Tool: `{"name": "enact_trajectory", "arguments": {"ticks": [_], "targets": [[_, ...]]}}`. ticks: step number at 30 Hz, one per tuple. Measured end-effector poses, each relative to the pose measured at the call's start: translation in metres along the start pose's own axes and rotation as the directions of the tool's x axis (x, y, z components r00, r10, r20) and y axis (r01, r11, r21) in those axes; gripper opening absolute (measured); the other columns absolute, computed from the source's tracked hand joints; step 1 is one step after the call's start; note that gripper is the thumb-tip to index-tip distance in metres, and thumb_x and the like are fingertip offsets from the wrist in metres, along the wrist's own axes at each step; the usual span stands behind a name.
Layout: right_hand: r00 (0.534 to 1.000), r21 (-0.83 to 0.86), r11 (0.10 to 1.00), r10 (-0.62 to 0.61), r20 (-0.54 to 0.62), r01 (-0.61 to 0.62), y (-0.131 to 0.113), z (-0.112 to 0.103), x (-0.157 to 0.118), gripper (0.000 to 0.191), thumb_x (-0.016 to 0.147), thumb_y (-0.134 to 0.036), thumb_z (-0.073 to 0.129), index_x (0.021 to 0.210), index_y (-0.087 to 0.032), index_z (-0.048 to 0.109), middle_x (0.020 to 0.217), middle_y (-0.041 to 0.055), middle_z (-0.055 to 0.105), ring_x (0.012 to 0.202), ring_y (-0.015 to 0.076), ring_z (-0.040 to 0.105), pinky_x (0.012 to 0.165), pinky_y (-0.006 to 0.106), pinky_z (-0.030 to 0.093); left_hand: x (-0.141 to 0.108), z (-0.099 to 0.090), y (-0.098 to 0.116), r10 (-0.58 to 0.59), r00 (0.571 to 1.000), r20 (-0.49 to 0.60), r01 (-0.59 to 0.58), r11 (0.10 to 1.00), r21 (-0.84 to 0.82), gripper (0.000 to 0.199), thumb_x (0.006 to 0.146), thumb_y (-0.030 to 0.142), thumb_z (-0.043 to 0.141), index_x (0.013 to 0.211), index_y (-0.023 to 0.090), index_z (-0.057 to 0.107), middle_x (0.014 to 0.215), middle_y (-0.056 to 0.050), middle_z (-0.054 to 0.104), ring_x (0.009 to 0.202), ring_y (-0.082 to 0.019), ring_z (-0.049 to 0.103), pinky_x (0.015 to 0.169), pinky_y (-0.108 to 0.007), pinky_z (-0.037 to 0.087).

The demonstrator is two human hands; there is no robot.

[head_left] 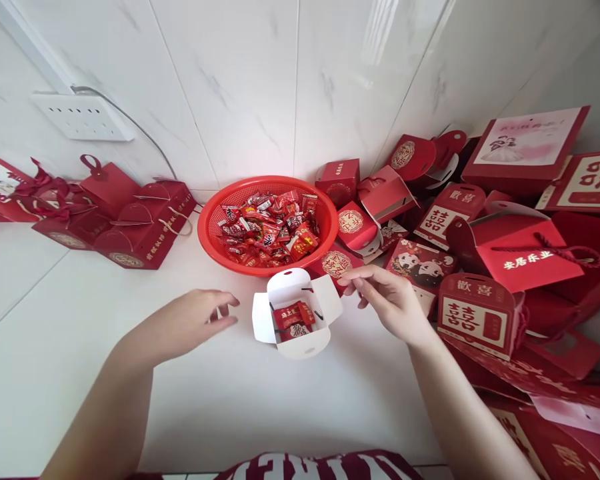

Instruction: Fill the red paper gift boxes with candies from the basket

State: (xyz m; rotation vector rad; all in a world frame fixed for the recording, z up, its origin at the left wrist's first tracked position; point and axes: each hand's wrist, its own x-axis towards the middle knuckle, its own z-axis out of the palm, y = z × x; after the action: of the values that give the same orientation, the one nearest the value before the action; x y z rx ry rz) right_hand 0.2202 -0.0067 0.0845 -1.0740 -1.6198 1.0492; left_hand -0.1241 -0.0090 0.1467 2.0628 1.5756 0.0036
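Note:
A small gift box [280, 349] stands on the white counter in front of me, its white-lined flaps spread outward. Several red wrapped candies [294, 320] lie inside it. To its left is my left hand [193, 325], apart from the box, fingers spread and holding nothing. My right hand [383, 293] is just beyond the right flap, fingers loosely bent, with nothing visible in them; whether a fingertip touches the flap I cannot tell. Behind the box sits a red plastic basket [205, 243] filled with wrapped candies [273, 227].
Red gift boxes [145, 230] with handles stand at the left by the wall. A large jumbled pile of red boxes [480, 313] covers the right side, close to my right forearm. A socket panel [83, 117] with a grey cable [140, 130] is on the tiled wall.

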Motion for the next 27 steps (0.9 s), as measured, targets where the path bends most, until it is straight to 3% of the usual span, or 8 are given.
{"name": "enact_trajectory", "arguments": {"ticks": [3, 8, 10, 13, 18, 21, 24, 27], "targets": [[0.977, 0.09, 0.995, 0.054, -0.206, -0.036, 0.027, 0.019, -0.015, 0.02, 0.097, -0.035, 0.054, 0.107, -0.023, 0.065, 0.102, 0.0072, 0.068, 0.082, 0.0175, 0.064, 0.054, 0.027, 0.054, -0.005, 0.023, -0.004, 0.058, 0.99, 0.128, -0.045, 0.993, -0.106, 0.04, 0.086, 0.05, 0.056, 0.116, 0.025, 0.064, 0.108, -0.005, 0.068, 0.089, -0.022, 0.065, 0.072, -0.029, 0.051], [0.959, 0.089, 0.996, 0.03, -0.281, -0.005, 0.058, 0.037, -0.033, 0.025, 0.098, -0.038, 0.049, 0.117, -0.025, 0.059, 0.117, 0.0097, 0.062, 0.104, 0.0228, 0.06, 0.075, 0.037, 0.056, -0.003, 0.063, 0.013, 0.085, 0.995, -0.057, -0.097, 0.961, -0.258, 0.07, 0.077, 0.048, 0.073, 0.137, 0.028, 0.044, 0.13, -0.007, 0.059, 0.105, -0.026, 0.063, 0.083, -0.035, 0.055], [0.974, 0.013, 0.998, -0.054, -0.222, 0.058, 0.061, 0.035, -0.036, 0.029, 0.098, -0.039, 0.048, 0.123, -0.026, 0.056, 0.123, 0.0102, 0.06, 0.109, 0.0239, 0.058, 0.088, 0.041, 0.052, 0.001, 0.076, 0.02, 0.116, 0.978, -0.173, -0.157, 0.956, -0.249, 0.073, 0.08, 0.043, 0.071, 0.143, 0.029, 0.037, 0.139, -0.009, 0.052, 0.117, -0.027, 0.058, 0.094, -0.038, 0.053], [0.976, -0.098, 0.973, -0.214, -0.038, 0.209, 0.06, 0.03, -0.038, 0.041, 0.098, -0.048, 0.046, 0.133, -0.027, 0.051, 0.132, 0.0115, 0.056, 0.12, 0.0275, 0.053, 0.1, 0.047, 0.044, 0.007, 0.093, 0.026, 0.224, 0.925, -0.308, -0.259, 0.963, -0.077, 0.087, 0.081, 0.041, 0.072, 0.153, 0.03, 0.023, 0.155, -0.01, 0.033, 0.137, -0.029, 0.041, 0.11, -0.043, 0.042], [0.905, -0.226, 0.889, -0.339, 0.258, 0.398, 0.057, 0.036, -0.039, 0.063, 0.088, -0.06, 0.057, 0.139, -0.025, 0.047, 0.143, 0.0126, 0.052, 0.136, 0.0333, 0.042, 0.113, 0.055, 0.03, 0.017, 0.117, 0.025, 0.406, 0.859, -0.313, -0.407, 0.911, 0.068, 0.084, 0.09, 0.05, 0.06, 0.157, 0.026, 0.016, 0.164, -0.012, 0.009, 0.147, -0.035, 0.022, 0.116, -0.049, 0.033], [0.915, -0.257, 0.886, -0.333, 0.226, 0.386, 0.055, 0.046, -0.038, 0.058, 0.085, -0.054, 0.065, 0.133, -0.025, 0.052, 0.132, 0.0112, 0.06, 0.133, 0.0335, 0.045, 0.112, 0.056, 0.032, 0.025, 0.131, 0.022, 0.415, 0.807, -0.419, -0.448, 0.894, 0.023, 0.067, 0.099, 0.039, 0.045, 0.157, 0.024, 0.016, 0.163, -0.012, 0.014, 0.148, -0.033, 0.021, 0.117, -0.05, 0.03], [0.953, -0.27, 0.914, -0.284, 0.104, 0.302, 0.05, 0.057, -0.038, 0.036, 0.09, -0.04, 0.062, 0.123, -0.026, 0.057, 0.118, 0.0096, 0.065, 0.124, 0.0307, 0.051, 0.105, 0.053, 0.04, 0.031, 0.143, 0.022, 0.397, 0.742, -0.541, -0.481, 0.877, -0.015, 0.053, 0.101, 0.028, 0.038, 0.153, 0.027, 0.03, 0.159, -0.01, 0.027, 0.144, -0.031, 0.029, 0.116, -0.051, 0.032], [0.978, -0.253, 0.948, -0.206, -0.03, 0.192, 0.047, 0.069, -0.038, 0.025, 0.094, -0.025, 0.054, 0.119, -0.027, 0.055, 0.108, 0.0081, 0.064, 0.113, 0.026, 0.055, 0.098, 0.047, 0.047, 0.034, 0.152, 0.026, 0.295, 0.731, -0.615, -0.472, 0.87, -0.143, 0.05, 0.1, 0.024, 0.037, 0.15, 0.029, 0.036, 0.151, -0.01, 0.039, 0.139, -0.029, 0.036, 0.114, -0.051, 0.035]]}}
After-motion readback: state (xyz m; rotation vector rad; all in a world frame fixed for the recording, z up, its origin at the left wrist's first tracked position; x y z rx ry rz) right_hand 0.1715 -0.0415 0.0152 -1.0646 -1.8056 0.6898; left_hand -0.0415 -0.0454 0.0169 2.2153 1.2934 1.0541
